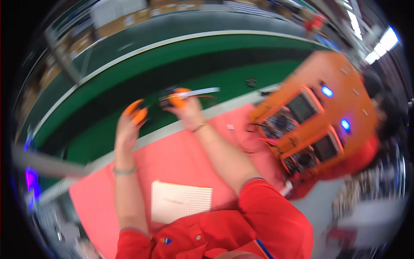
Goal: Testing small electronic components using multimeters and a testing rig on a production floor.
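My left hand [130, 124], with orange covers on its fingertips, hovers over the green belt [92, 136] near its front edge. Its fingers are curved and apart, and I see nothing held in them. To its right, my right hand [188, 113] also wears orange fingertip covers and is closed around a small dark object [165, 101], whose kind is blurred. A narrow white strip [202, 91] sticks out to the right from the same fingers; whether it joins the dark object I cannot tell.
A pink mat [174, 159] covers the bench before me, with a white textured sheet [181, 200] on it. At right stands an orange panel [327, 82] with two meters [302, 108] and blue lights. A small dark part [250, 82] lies on the belt. Another person [315, 23] is at the far right.
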The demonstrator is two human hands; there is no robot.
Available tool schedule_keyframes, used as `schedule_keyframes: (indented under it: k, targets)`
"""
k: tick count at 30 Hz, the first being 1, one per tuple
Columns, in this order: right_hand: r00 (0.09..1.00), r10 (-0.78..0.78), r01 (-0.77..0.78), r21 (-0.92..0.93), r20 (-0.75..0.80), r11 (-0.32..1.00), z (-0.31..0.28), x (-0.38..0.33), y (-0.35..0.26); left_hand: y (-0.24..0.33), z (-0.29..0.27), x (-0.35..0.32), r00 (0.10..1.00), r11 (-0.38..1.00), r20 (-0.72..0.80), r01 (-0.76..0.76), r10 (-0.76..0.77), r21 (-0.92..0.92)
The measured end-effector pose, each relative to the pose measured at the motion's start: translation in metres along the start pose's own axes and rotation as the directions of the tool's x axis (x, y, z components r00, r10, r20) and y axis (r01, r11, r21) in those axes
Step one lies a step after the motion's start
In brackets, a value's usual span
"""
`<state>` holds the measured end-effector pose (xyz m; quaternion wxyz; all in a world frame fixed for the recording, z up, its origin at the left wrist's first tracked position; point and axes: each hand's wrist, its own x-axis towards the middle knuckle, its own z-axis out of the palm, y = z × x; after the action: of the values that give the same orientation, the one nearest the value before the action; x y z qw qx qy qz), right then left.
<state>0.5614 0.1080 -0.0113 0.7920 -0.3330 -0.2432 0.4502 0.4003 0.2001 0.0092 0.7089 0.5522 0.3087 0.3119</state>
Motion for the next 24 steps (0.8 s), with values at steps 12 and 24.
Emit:
schedule_keyframes:
  k: [12,24]
  targets:
    - [0.994,-0.096,0.087,-0.139,-0.058,0.986,0.005,-0.01,-0.01,-0.01,0.013,-0.007,0.997,0.953,0.029,0.074,-0.069,-0.293]
    - [0.986,-0.162,0.157,-0.479,0.032,0.864,0.016,-0.008,0.012,-0.014,0.022,-0.011,0.996,0.984,0.088,0.019,-0.003,-0.175]
